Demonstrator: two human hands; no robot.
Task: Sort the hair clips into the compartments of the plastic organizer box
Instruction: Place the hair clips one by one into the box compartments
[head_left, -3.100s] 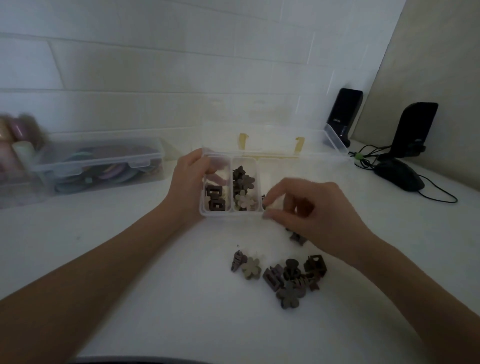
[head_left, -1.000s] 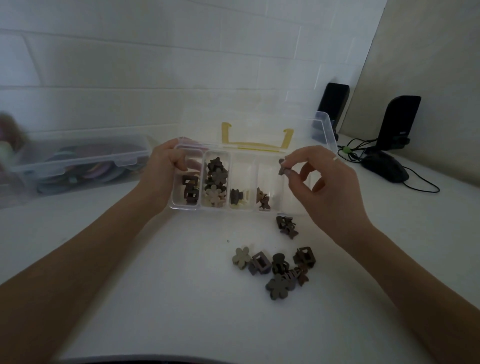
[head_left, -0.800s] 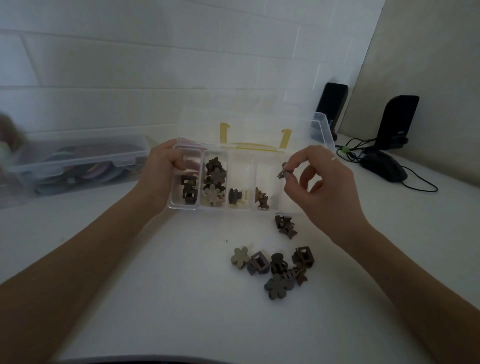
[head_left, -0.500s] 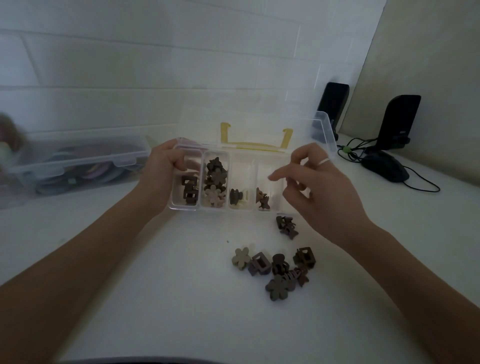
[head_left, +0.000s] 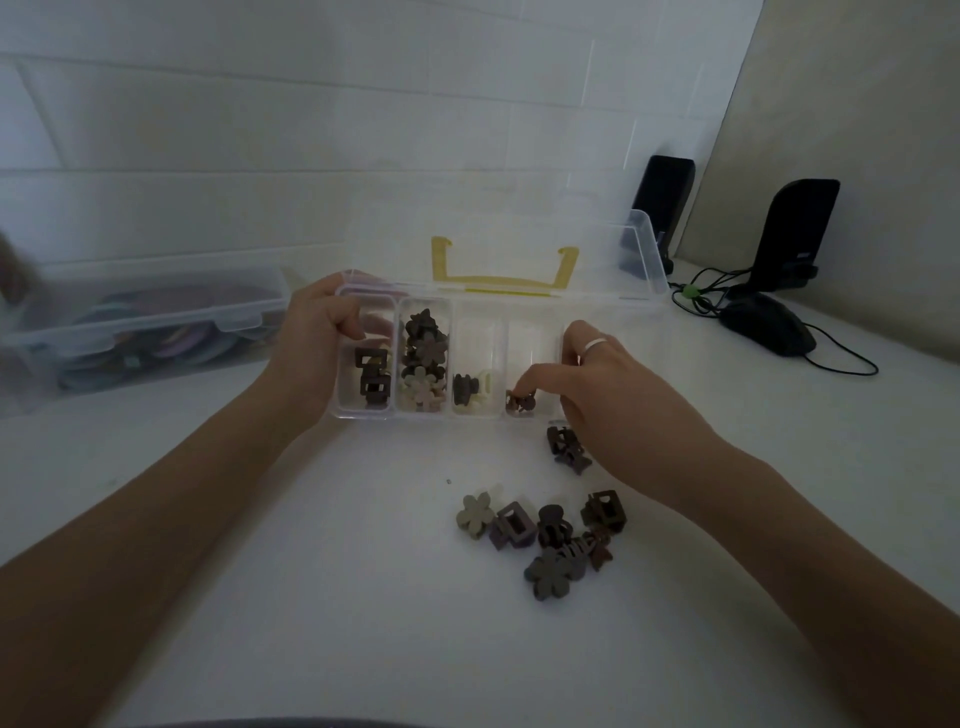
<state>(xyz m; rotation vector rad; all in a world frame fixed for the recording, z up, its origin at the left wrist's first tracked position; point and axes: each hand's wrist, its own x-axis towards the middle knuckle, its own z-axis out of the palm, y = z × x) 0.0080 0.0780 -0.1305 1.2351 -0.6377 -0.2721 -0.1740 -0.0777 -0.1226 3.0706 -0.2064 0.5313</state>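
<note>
Clips (head_left: 566, 448) partly under the right wrist; perhaps a blurred object (head_left: 10, 265) cut off left.

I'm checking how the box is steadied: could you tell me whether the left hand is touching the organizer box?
Touching. The head view shows the left hand gripping the organizer box's left end, fingers curled over its rim.

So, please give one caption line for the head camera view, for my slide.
Left hand holds the clear plastic organizer box; right hand sets a small dark hair clip in its fourth compartment.
</note>
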